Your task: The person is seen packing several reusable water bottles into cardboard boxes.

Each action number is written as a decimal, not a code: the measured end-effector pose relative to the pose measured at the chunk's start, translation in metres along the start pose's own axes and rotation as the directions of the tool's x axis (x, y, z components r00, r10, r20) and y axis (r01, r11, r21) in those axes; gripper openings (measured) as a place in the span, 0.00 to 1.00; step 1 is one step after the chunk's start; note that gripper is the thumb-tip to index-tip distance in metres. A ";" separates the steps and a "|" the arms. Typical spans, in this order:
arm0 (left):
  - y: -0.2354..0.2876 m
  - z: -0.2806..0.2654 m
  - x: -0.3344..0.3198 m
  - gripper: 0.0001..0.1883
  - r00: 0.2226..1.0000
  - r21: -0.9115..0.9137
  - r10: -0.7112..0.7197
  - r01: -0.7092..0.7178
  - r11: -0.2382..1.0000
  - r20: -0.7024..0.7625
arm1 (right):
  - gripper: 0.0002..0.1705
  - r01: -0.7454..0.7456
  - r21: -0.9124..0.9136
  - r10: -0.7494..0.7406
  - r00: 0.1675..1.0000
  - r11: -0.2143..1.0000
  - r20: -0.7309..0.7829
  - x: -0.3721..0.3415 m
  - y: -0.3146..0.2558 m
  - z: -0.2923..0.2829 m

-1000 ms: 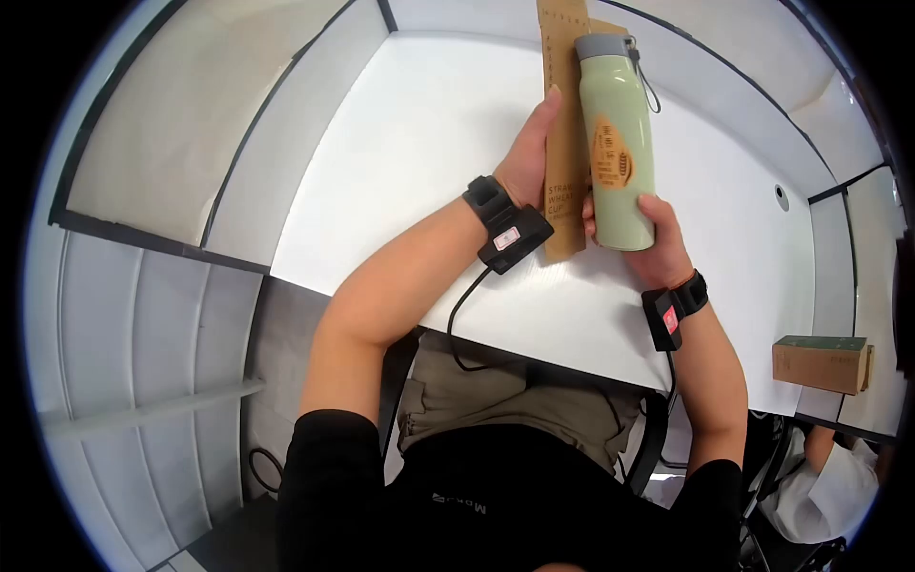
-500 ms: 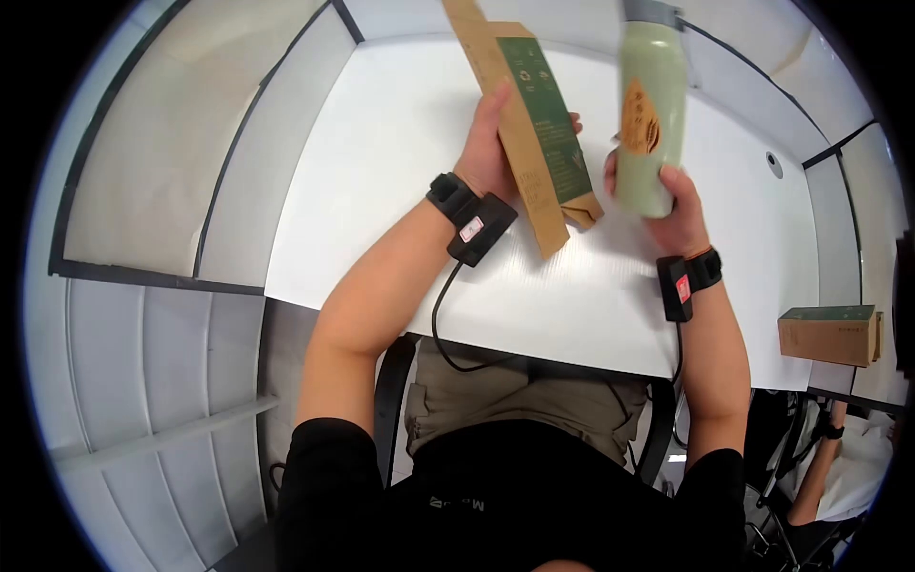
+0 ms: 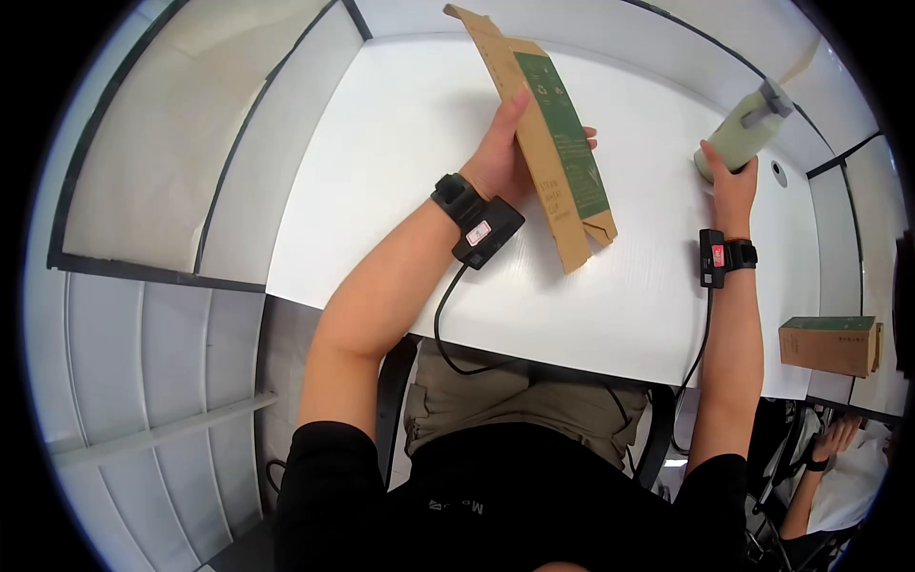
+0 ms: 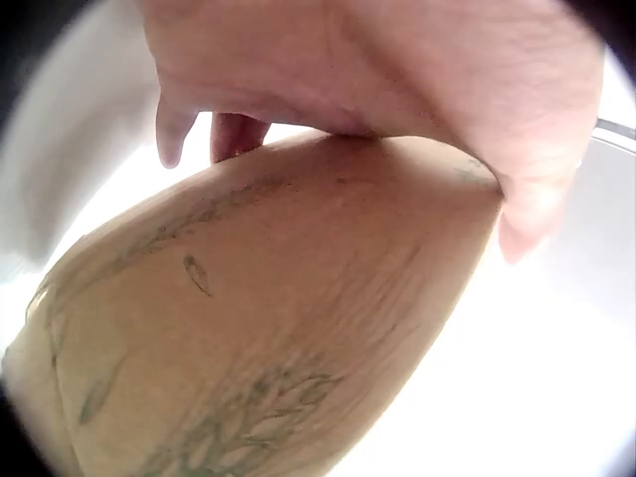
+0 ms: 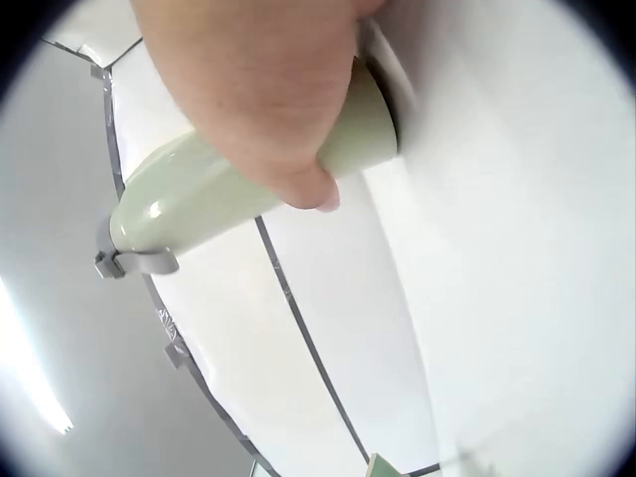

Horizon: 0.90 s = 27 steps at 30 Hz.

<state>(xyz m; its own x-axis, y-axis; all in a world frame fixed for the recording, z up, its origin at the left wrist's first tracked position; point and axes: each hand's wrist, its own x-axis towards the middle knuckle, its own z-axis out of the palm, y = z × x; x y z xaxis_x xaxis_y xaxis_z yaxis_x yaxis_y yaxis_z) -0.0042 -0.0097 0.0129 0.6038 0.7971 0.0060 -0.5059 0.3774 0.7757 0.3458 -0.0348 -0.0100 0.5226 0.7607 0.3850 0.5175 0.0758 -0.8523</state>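
In the head view, a tall cardboard box (image 3: 562,143) is gripped by the left hand (image 3: 498,160), the thumb laid along its brown side and fingertips (image 3: 591,139) showing past the green face; the rest of those fingers is hidden behind the box. The box is held tilted over the surface (image 3: 400,143), its loose flaps jutting at both ends, and whether its lower edge touches cannot be told. The green bottle (image 3: 739,138) is gripped near its base by the right hand (image 3: 734,191), with the fingers partly hidden, and is leaned toward the right-hand partition (image 3: 834,224), its grey cap at the far end. A wide stretch of surface lies between box and bottle; a round hole (image 3: 779,173) is seen just beside the bottle. A second box (image 3: 827,345) is seen at the right edge, and another person's hand (image 3: 839,436) below it. In the left wrist view, the box is cut off at the bottom, wheat drawings are blurred, and its upper edge is spanned by the left hand, fingers apart. In the right wrist view, the bottle is wrapped by the thumb, the other fingers are hidden, and base contact is unclear.
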 end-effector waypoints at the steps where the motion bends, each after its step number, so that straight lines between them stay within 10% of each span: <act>1: 0.000 0.001 0.000 0.53 1.000 -0.024 -0.017 0.017 1.000 0.000 | 0.42 0.008 0.023 -0.007 1.000 1.000 -0.017 0.002 0.003 -0.001; 10: -0.004 0.001 0.000 0.45 1.000 0.119 -0.014 0.011 0.993 0.028 | 0.50 0.004 -0.127 -0.027 0.985 0.992 -0.173 0.001 0.013 -0.003; 14: -0.004 -0.007 0.007 0.32 0.997 0.107 0.076 -0.073 0.992 -0.024 | 0.35 0.262 -0.115 -0.284 0.819 0.958 -0.499 -0.021 -0.018 -0.006; 18: 0.002 -0.008 0.008 0.23 0.992 0.165 0.121 -0.111 0.980 -0.046 | 0.19 0.431 -0.166 -0.458 0.771 0.887 -0.442 -0.036 -0.031 0.010; 22: -0.001 -0.010 0.011 0.21 0.984 0.155 0.173 -0.164 0.974 -0.047 | 0.12 0.133 0.279 -0.208 0.944 0.951 0.258 -0.065 -0.056 0.033; 25: -0.004 -0.013 0.013 0.21 0.980 0.167 0.185 -0.171 0.971 -0.068 | 0.16 -0.213 0.222 -0.023 0.672 0.951 0.740 -0.084 -0.086 0.042; 27: -0.006 -0.014 0.015 0.21 0.978 0.186 0.188 -0.169 0.968 -0.091 | 0.19 -0.219 0.152 0.019 0.624 0.964 0.781 -0.092 -0.093 0.045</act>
<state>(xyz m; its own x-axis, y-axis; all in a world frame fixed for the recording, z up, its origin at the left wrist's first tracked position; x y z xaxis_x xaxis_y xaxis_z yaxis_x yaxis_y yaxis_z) -0.0013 0.0065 -0.0004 0.4397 0.8932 0.0943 -0.4769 0.1432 0.8672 0.2196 -0.0827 0.0177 -0.1933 0.9798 -0.0520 0.2809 0.0045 -0.9597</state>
